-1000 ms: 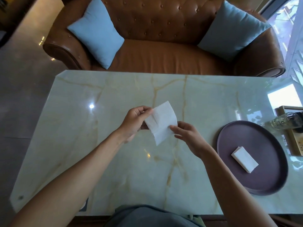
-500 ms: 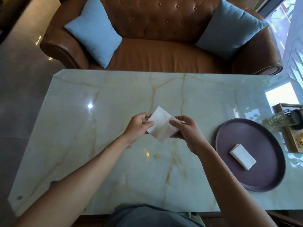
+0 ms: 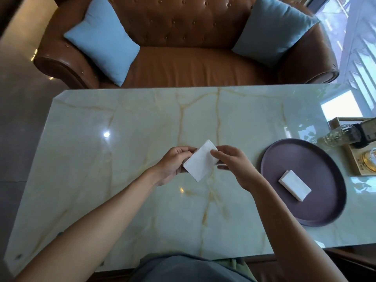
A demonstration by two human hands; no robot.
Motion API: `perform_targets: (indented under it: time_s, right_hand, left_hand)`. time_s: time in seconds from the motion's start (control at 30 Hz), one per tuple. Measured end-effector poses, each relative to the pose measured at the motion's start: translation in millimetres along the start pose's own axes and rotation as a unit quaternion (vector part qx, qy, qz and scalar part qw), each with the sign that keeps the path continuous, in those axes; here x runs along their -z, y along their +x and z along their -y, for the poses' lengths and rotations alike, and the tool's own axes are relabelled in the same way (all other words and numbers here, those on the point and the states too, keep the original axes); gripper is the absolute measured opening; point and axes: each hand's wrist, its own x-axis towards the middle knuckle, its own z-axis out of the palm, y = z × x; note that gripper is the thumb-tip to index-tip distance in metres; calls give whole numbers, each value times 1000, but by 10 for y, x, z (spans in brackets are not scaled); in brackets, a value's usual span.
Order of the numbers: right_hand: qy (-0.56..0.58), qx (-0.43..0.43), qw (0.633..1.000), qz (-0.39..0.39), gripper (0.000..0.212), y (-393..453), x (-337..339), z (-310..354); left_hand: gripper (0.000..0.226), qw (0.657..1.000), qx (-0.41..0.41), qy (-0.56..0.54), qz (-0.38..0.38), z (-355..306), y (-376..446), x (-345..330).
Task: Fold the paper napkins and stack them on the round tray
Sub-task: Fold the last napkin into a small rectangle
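Note:
A white paper napkin (image 3: 200, 162), folded into a flat rectangle, is held in the air above the middle of the marble table. My left hand (image 3: 173, 164) pinches its left edge. My right hand (image 3: 234, 162) grips its upper right corner with thumb and fingers. To the right lies the round dark purple tray (image 3: 317, 212). One folded white napkin (image 3: 294, 185) rests flat near the tray's centre.
The pale green marble table (image 3: 142, 200) spans the view. A wooden tray (image 3: 358, 169) with a glass bottle (image 3: 337, 135) and a dark item stands at the right edge behind the round tray. A brown leather sofa (image 3: 193, 64) with two blue cushions sits beyond the table.
The napkin went from a half-open loose sheet to a compact flat fold. My two hands have come closer together around it.

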Motion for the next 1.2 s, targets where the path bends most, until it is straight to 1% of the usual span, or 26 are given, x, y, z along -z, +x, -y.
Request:
perform_targets:
  time_s: [0.07, 0.1, 0.2, 0.23, 0.3, 0.37, 0.43, 0.5, 0.6, 0.67, 0.77, 0.8, 0.87, 0.93, 0.97, 1.0, 1.07, 1.13, 1.2]
  right_hand:
    - [48, -3, 999, 13, 24, -44, 100, -74]
    - [64, -1, 998, 0, 23, -59, 148, -109]
    - [93, 9, 994, -61, 10, -117, 292, -188]
    - [102, 13, 992, -79, 9, -132, 349, -219]
    - [116, 19, 988, -105, 10, -171, 484, -286]
    - [123, 20, 985, -119, 16, -216, 631, -368]
    - [113, 25, 985, -127, 25, -256, 783, -474]
    - [101, 26, 983, -152, 28, -297, 951, -593]
    - [120, 12, 975, -184, 23, -368, 1228, -767]
    - [142, 1, 966, -214, 19, -427, 1426, -875]
    - [192, -7, 942, -274, 23, -516, 1752, -1047]
    - [202, -12, 939, -277, 26, -540, 1856, -1121]
    - [201, -35, 948, -243, 29, -595, 2018, -1253]
    - [208, -62, 958, -187, 23, -621, 2137, -1392]
    - [221, -71, 957, -173, 18, -619, 2189, -1463]
    - [236, -75, 953, -175, 16, -606, 2243, -1544]
    - [253, -81, 941, -211, 20, -553, 2374, -1724]
    - [265, -97, 926, -249, 23, -510, 2498, -1857]
    - [267, -115, 916, -278, 18, -475, 2595, -1949]
  left_hand:
    - [29, 1000, 8, 11, 24, -4, 79, -64]
    - [29, 999, 10, 5, 37, -3, 119, -105]
    - [44, 998, 17, -32, 55, 20, 228, -298]
    - [40, 998, 13, -28, 50, 34, 257, -382]
    - [22, 999, -3, -4, 40, 83, 334, -554]
    - [12, 999, -18, 30, 39, 128, 421, -728]
    - [10, 997, -16, 61, 50, 147, 504, -917]
    - [12, 994, -11, 91, 58, 153, 592, -1115]
    - [7, 991, -13, 114, 66, 185, 742, -1392]
    - [7, 990, -10, 129, 64, 218, 873, -1560]
    - [7, 983, -10, 166, 72, 253, 1079, -1823]
    - [7, 979, -10, 187, 83, 263, 1145, -1918]
    - [10, 967, -7, 227, 115, 281, 1266, -2119]
    - [13, 955, 0, 254, 151, 309, 1398, -2341]
    - [12, 951, 3, 262, 165, 325, 1468, -2449]
    - [12, 947, 7, 269, 173, 343, 1541, -2547]
    - [14, 944, 14, 281, 175, 388, 1691, -2735]
    - [21, 941, 21, 300, 156, 436, 1831, -2898]
    - [25, 931, 15, 338, 135, 493, 1956, -3045]
